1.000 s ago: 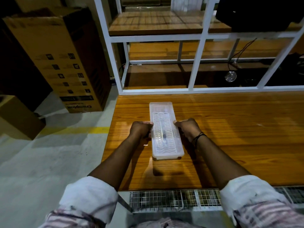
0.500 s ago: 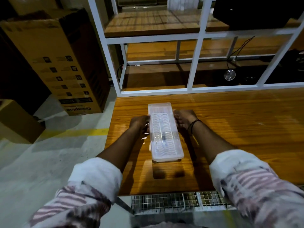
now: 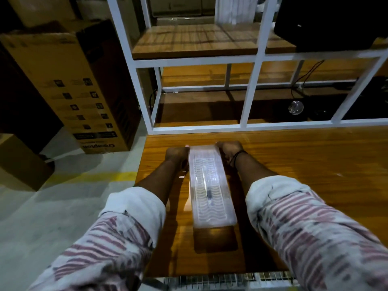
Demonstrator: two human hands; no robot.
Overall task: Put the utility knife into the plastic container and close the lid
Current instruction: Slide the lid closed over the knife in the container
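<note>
A long translucent plastic container (image 3: 210, 211) lies lengthwise on the wooden table (image 3: 304, 164), its ribbed lid on top. Through the lid a slim utility knife (image 3: 207, 190) shows faintly, with a dark slider near the middle. My left hand (image 3: 177, 155) grips the left side of the container's far end. My right hand (image 3: 230, 150), with a black band at the wrist, grips the right side of the same end. Both hands press against the lid's edges with curled fingers.
A white metal rack (image 3: 252, 89) with wooden shelves stands along the table's far edge. A tall cardboard box (image 3: 79, 89) lies on the floor to the left, a smaller box (image 3: 19, 160) nearer. A wire grid (image 3: 220, 280) runs below the table's near edge.
Both hands slid from the container's middle sides up to its far end. The camera leaned forward, so the sleeves fill more of the view.
</note>
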